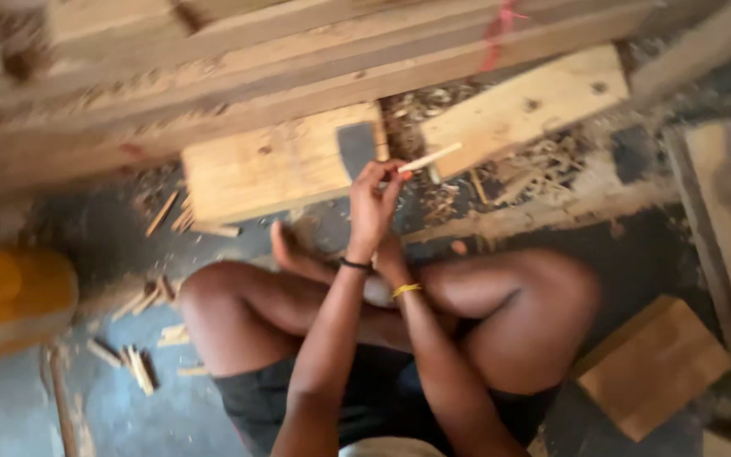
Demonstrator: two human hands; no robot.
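**Thin stick held up over the floor, small sticks already scattered around**

Right now I see a thin pale wooden stick (430, 157) pinched at its near end in the left hand (371, 207), whose grip is clenched on it, fingers curled around the end. It points up and to the right, above the sawdust-strewn floor (112, 237). My right hand (391, 252) sits just behind and below the left wrist; the blur hides whether its grip is clenched or released, so I cannot tell. Beyond the hands lie a flat wooden block (268, 165) and a second board (522, 106), with long planks (255, 59) stacked behind. Several short cut sticks (139, 368) lie near my left knee, so I judge some pieces are finished, while this one is in hand.
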